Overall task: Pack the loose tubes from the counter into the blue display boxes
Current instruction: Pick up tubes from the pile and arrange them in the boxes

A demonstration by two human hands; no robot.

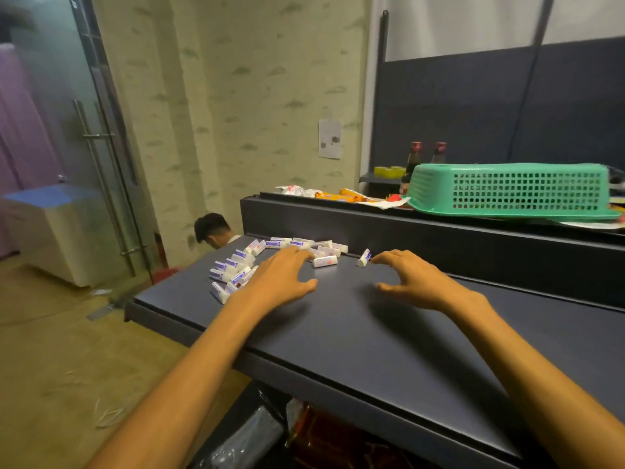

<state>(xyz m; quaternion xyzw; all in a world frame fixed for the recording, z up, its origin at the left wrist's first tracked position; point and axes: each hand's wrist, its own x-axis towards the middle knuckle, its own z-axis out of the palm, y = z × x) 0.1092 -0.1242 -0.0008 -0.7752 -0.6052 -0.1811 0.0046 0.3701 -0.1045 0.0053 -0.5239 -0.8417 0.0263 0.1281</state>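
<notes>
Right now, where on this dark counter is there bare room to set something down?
The dark grey counter is bare from both hands toward its near edge, and rightward along the raised back ledge. Between the left hand and right hand a gap stays open. The far left corner is crowded with small white tubes; one lone tube lies at the right fingertips.

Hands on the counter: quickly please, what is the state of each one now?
Left hand: open, fingers spread over the pile of tubes, holding nothing.
Right hand: open, empty, fingertips near a lone tube.
</notes>
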